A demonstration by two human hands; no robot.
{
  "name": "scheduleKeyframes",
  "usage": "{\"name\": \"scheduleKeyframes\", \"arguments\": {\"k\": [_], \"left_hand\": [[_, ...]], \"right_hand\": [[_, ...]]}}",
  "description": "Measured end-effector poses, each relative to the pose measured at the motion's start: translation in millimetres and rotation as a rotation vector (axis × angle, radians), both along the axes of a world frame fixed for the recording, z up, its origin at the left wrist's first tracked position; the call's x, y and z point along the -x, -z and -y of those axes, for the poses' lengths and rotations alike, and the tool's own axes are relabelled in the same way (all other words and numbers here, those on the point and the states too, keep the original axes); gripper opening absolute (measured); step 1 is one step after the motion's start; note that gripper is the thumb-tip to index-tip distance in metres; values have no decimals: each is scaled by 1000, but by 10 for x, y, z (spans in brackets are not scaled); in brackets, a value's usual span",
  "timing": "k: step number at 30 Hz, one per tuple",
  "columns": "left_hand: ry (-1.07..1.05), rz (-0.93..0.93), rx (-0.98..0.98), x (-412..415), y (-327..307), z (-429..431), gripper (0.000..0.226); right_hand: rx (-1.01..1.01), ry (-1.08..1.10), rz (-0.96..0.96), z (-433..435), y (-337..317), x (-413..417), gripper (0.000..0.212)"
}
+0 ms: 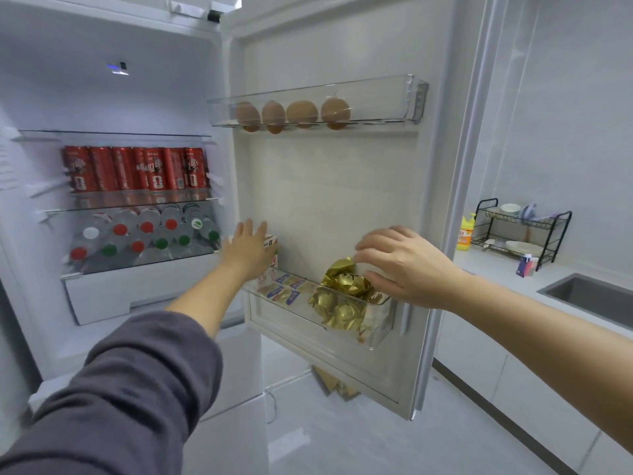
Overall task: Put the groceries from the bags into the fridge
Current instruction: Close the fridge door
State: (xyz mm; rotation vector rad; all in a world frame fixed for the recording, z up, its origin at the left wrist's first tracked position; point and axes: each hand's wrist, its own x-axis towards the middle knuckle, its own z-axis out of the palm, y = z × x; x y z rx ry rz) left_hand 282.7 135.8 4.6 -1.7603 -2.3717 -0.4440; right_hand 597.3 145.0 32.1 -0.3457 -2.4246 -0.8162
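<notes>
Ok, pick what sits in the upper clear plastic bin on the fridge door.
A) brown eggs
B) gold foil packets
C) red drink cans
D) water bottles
A: four brown eggs stand in a row in the upper clear plastic door bin, and nothing else shows in that bin.

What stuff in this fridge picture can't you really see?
All in the head view:
- The carton: the left hand covers most of it.
- The gold packets: the right hand hides whether it pinches one.
- The gold thing on the floor: the door hides most of it.
- The small box on the counter: too small to read.
- The bags: outside the frame.
</notes>
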Motion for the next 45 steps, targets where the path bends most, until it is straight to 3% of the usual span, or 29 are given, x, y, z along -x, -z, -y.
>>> {"name": "scheduleKeyframes", "arguments": {"k": [4, 9, 15, 22, 29, 37, 40, 42, 45], "left_hand": [[345, 65, -248, -654, 58, 289, 49], [519, 117, -249, -1215, 279, 634, 32], [492, 173, -373, -1268, 456, 741, 29], [485, 313, -440, -953, 628, 1014, 56], [483, 346, -508, -585, 704, 1295, 43], [446, 342, -520, -287, 666, 1632, 38], [375, 372, -491, -219, 634, 1783, 23], [285, 381, -576, -208, 621, 1887, 22], [166, 358, -864, -332, 465, 2060, 30]], "right_hand": [[-20, 18, -83, 55, -35, -230, 40], [-60, 90, -52, 27, 29, -551, 46], [-176, 165, -1, -15, 71, -822, 51], [-378, 160, 18, -2, 9, -957, 58], [-456, 59, 34, 82, -208, -809, 79], [-491, -33, -24, 184, -679, -536, 83], [-496, -78, 11, 249, -710, -381, 73], [-500, -105, 5, 293, -704, -282, 65], [-494, -148, -25, 349, -679, -160, 63]]}}
